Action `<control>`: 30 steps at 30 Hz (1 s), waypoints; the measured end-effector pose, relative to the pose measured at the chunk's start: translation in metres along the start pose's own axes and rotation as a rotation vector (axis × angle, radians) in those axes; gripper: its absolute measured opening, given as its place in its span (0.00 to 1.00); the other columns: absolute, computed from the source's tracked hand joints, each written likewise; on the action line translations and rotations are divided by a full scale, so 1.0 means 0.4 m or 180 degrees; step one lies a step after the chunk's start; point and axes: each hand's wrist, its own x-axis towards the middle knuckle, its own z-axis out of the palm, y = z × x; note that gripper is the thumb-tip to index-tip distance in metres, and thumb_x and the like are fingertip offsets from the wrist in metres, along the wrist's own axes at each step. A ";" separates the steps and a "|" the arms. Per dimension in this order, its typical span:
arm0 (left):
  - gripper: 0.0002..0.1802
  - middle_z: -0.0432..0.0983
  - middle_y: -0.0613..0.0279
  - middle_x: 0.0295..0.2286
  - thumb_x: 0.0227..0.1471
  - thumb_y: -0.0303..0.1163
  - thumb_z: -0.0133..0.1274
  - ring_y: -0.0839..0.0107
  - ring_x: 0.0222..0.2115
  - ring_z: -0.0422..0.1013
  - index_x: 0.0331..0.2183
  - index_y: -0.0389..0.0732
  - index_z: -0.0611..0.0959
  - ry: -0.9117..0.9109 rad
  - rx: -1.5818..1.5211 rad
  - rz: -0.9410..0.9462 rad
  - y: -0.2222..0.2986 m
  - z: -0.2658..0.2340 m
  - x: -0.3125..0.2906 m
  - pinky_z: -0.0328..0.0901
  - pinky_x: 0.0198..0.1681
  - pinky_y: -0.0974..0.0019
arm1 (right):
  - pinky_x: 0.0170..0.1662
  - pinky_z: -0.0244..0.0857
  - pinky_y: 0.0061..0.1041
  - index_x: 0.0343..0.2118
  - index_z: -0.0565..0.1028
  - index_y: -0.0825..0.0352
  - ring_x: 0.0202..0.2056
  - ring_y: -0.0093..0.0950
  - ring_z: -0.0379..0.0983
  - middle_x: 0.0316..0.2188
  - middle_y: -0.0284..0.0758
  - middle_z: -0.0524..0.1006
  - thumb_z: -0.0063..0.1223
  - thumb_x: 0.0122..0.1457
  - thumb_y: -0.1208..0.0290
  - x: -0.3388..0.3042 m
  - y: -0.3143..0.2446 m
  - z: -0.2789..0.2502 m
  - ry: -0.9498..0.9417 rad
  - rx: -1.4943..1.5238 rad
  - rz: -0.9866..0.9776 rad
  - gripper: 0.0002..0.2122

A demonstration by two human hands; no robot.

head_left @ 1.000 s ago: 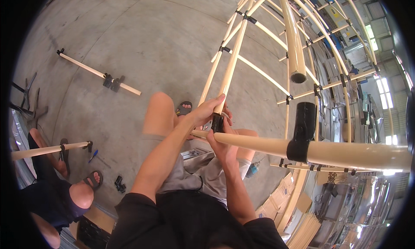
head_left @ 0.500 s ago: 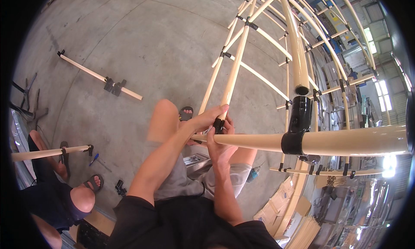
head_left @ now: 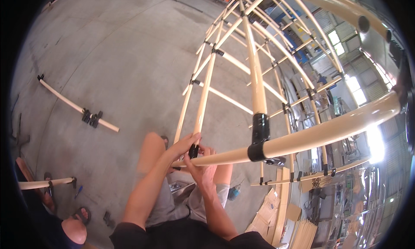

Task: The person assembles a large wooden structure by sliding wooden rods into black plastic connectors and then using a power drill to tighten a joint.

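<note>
A cream pipe frame with black joints stands ahead of me. My left hand (head_left: 185, 147) is closed around the lower end of a long cream pipe (head_left: 205, 104), just above a black pipe joint (head_left: 193, 152). My right hand (head_left: 204, 168) closes around that joint from below, its thumb against the cream crosspipe (head_left: 320, 139). My fingers partly cover the joint. Farther right on the crosspipe, a second black joint (head_left: 260, 127) meets the end of another long pipe (head_left: 255, 76). At upper right, one more pipe (head_left: 346, 9) shows an open end.
A loose pipe (head_left: 60, 95) with black joints lies on the floor at left. A co-worker's knee (head_left: 74, 230) and another pipe (head_left: 45, 183) are at lower left. A teal power drill (head_left: 234, 192) sits by my right leg, near cardboard (head_left: 264, 210). A metal tray (head_left: 180, 187) is between my legs.
The view has shifted, so the frame and my hands appear farther left and lower. The middle long pipe's end, apart from its black joint before, now meets it. Both hands keep their hold.
</note>
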 end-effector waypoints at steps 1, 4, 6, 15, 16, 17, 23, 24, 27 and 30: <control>0.27 0.77 0.57 0.35 0.61 0.53 0.49 0.69 0.37 0.74 0.43 0.36 0.75 0.0448 0.0501 0.0442 -0.007 -0.003 0.008 0.69 0.40 0.66 | 0.38 0.68 0.34 0.45 0.71 0.71 0.38 0.36 0.73 0.37 0.43 0.75 0.72 0.45 0.64 0.001 -0.003 -0.013 -0.0047 0.0078 0.0169 0.27; 0.29 0.78 0.50 0.39 0.62 0.51 0.48 0.65 0.41 0.75 0.47 0.31 0.74 0.1355 0.1403 0.1529 0.029 0.020 0.016 0.70 0.44 0.64 | 0.40 0.69 0.32 0.46 0.71 0.72 0.39 0.34 0.72 0.40 0.43 0.74 0.74 0.43 0.63 0.007 -0.022 -0.056 -0.0144 0.0368 0.0536 0.30; 0.30 0.78 0.48 0.40 0.63 0.51 0.47 0.63 0.41 0.75 0.47 0.29 0.73 0.1311 0.1292 0.1943 0.205 0.126 -0.077 0.69 0.47 0.63 | 0.42 0.69 0.31 0.47 0.71 0.73 0.40 0.33 0.72 0.41 0.43 0.73 0.75 0.42 0.63 0.018 -0.045 -0.109 -0.0115 0.0623 0.0552 0.32; 0.30 0.79 0.51 0.31 0.62 0.53 0.44 0.58 0.36 0.77 0.49 0.33 0.70 -0.1445 -0.0824 0.0999 0.527 0.348 -0.095 0.70 0.41 0.62 | 0.42 0.70 0.29 0.50 0.69 0.78 0.39 0.31 0.76 0.42 0.44 0.76 0.59 0.57 0.73 0.158 -0.259 -0.305 0.1400 0.3526 0.0532 0.20; 0.30 0.79 0.51 0.28 0.62 0.53 0.45 0.57 0.34 0.77 0.50 0.34 0.69 -0.1537 -0.0778 0.0894 0.529 0.364 -0.094 0.71 0.39 0.61 | 0.41 0.69 0.27 0.48 0.70 0.79 0.38 0.29 0.76 0.42 0.43 0.77 0.58 0.57 0.75 0.166 -0.278 -0.296 0.1535 0.3770 0.0513 0.18; 0.24 0.77 0.53 0.23 0.62 0.50 0.44 0.56 0.28 0.77 0.45 0.37 0.67 -0.1391 -0.0868 0.0897 0.530 0.385 -0.116 0.71 0.33 0.59 | 0.32 0.68 0.23 0.44 0.72 0.79 0.30 0.28 0.76 0.35 0.43 0.78 0.56 0.58 0.76 0.180 -0.297 -0.290 0.1913 0.3933 0.0564 0.14; 0.16 0.74 0.55 0.19 0.63 0.46 0.44 0.57 0.21 0.74 0.37 0.42 0.66 -0.1462 -0.0993 0.0982 0.519 0.400 -0.104 0.69 0.29 0.58 | 0.21 0.58 0.20 0.29 0.71 0.75 0.16 0.20 0.65 0.17 0.34 0.71 0.53 0.58 0.76 0.190 -0.281 -0.275 0.2061 0.3282 0.1129 0.07; 0.16 0.74 0.55 0.19 0.63 0.46 0.44 0.57 0.20 0.74 0.37 0.42 0.67 -0.1448 -0.0904 0.1018 0.522 0.396 -0.113 0.70 0.29 0.57 | 0.21 0.58 0.20 0.28 0.70 0.75 0.17 0.20 0.64 0.17 0.33 0.70 0.53 0.58 0.77 0.187 -0.289 -0.273 0.2149 0.3320 0.1227 0.06; 0.16 0.74 0.51 0.19 0.63 0.43 0.43 0.59 0.19 0.73 0.36 0.39 0.65 -0.1382 -0.0848 0.1080 0.533 0.376 -0.129 0.71 0.26 0.59 | 0.20 0.56 0.19 0.30 0.71 0.73 0.17 0.18 0.62 0.19 0.30 0.69 0.56 0.57 0.78 0.184 -0.305 -0.262 0.2074 0.3418 0.1180 0.06; 0.15 0.74 0.51 0.19 0.63 0.42 0.43 0.59 0.18 0.73 0.35 0.40 0.65 -0.1368 -0.0804 0.1089 0.522 0.376 -0.107 0.71 0.26 0.58 | 0.20 0.55 0.19 0.35 0.71 0.72 0.17 0.16 0.62 0.19 0.28 0.69 0.57 0.58 0.77 0.187 -0.279 -0.252 0.2049 0.3598 0.1110 0.06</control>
